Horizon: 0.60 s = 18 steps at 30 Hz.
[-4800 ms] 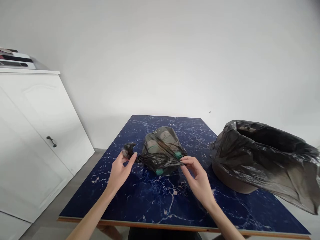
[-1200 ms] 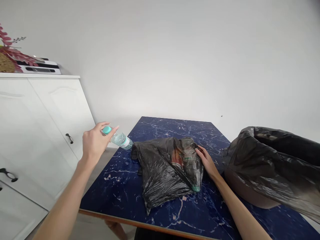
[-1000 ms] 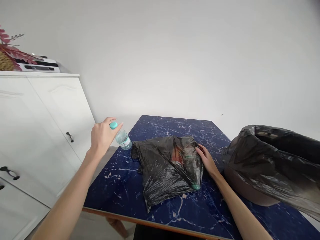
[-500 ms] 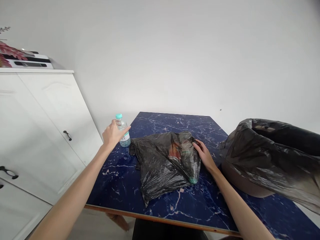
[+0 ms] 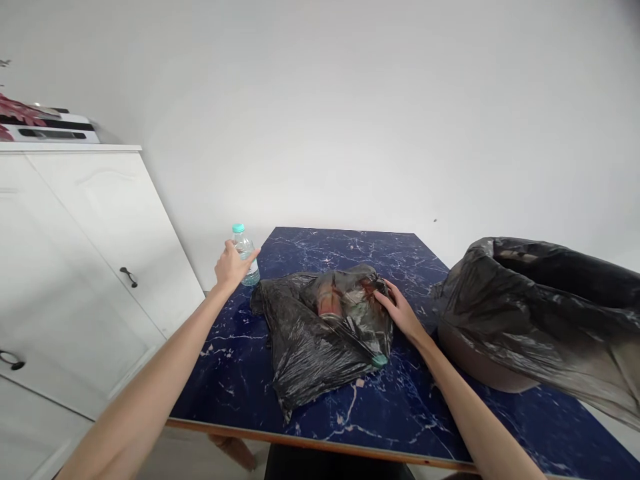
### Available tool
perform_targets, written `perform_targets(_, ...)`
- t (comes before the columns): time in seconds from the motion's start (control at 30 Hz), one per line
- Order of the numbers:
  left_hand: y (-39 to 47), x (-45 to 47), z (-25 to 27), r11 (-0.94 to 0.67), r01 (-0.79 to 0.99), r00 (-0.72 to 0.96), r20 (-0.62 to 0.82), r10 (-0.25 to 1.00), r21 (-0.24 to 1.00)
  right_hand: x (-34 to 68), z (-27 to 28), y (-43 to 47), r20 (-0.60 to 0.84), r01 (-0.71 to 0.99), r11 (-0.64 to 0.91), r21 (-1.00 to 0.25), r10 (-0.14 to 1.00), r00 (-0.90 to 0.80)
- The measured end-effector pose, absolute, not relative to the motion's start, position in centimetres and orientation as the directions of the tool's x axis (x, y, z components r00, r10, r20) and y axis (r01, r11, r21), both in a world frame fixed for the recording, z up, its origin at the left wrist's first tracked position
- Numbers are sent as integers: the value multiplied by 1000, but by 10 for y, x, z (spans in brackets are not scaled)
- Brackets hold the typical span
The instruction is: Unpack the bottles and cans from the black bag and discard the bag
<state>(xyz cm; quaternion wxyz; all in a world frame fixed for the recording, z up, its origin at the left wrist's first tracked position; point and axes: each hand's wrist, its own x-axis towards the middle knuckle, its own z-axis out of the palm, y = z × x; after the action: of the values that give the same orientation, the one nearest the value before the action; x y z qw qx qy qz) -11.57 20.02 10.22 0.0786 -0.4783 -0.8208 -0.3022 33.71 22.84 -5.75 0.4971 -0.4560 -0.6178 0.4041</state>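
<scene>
A clear plastic bottle (image 5: 253, 271) with a turquoise cap stands upright at the left side of the table. Wrapped round its near side is my left hand (image 5: 233, 266), thumb on the right and fingers on the left. A black plastic bag (image 5: 310, 353) lies in front of me, bulging with things inside. Through the thin film show a reddish can (image 5: 329, 300) and something with a green end (image 5: 379, 361). My right hand (image 5: 399, 311) grips the bag's right side, fingers curled over the bulge; some fingertips are hard to make out against the film.
On the right stands a bin (image 5: 485, 363) lined with a dark plastic bag (image 5: 520, 300), its film spreading over the rim. The table (image 5: 345, 248) has a blue marbled top. To the left is a white cabinet (image 5: 90, 220); behind is a wall.
The bag's bulge and the can in it have shifted left, with my right hand following. My left hand and the bottle have moved slightly away from me and right over the table.
</scene>
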Motion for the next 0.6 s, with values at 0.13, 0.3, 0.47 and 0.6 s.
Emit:
perform_targets(0.13, 208, -113, 100, 384, 803, -558, 350, 752, 456, 336, -59, 231, 242, 181, 252, -950, 967, -76)
perform_targets(0.3, 198, -107, 96, 389, 789, -562, 301, 771, 476, 339, -55, 226, 252, 190, 257, -948, 967, -47)
perform_targets(0.47, 144, -94, 98, 327, 833, -522, 437, 733, 446, 343, -47, 216, 287, 171, 293, -941, 956, -61)
perform_targets(0.6, 97, -81, 93, 109, 913, -254, 341, 905, 393, 343, -44, 212, 315, 162, 322, -933, 947, -69)
